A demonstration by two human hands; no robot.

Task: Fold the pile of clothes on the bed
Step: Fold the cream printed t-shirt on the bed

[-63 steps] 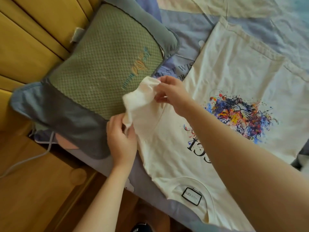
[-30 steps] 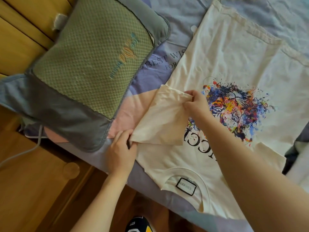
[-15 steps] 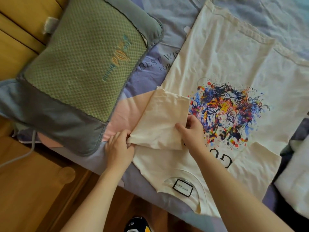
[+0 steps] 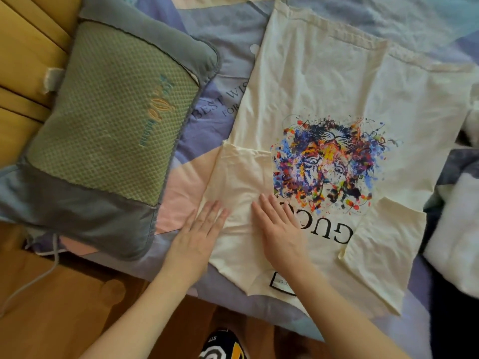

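Note:
A cream T-shirt (image 4: 324,81) with a colourful lion print lies flat on the bed, collar toward me. Its left sleeve (image 4: 241,172) is folded inward over the chest. My left hand (image 4: 199,234) lies flat, fingers apart, on the shirt's left edge below that sleeve. My right hand (image 4: 280,229) rests flat on the shirt beside the black lettering, palm down. Neither hand grips anything. The other sleeve (image 4: 383,250) lies spread out to the right.
A green and grey pillow (image 4: 103,130) lies to the left on the patterned bedsheet (image 4: 223,73). White clothing (image 4: 456,229) sits at the right edge. A wooden headboard (image 4: 23,60) and wooden floor (image 4: 64,307) border the bed, with a grey cable (image 4: 33,281) on the floor.
Both hands have let go of the left sleeve, which went from lifted to folded onto the chest. They now press flat on the shirt.

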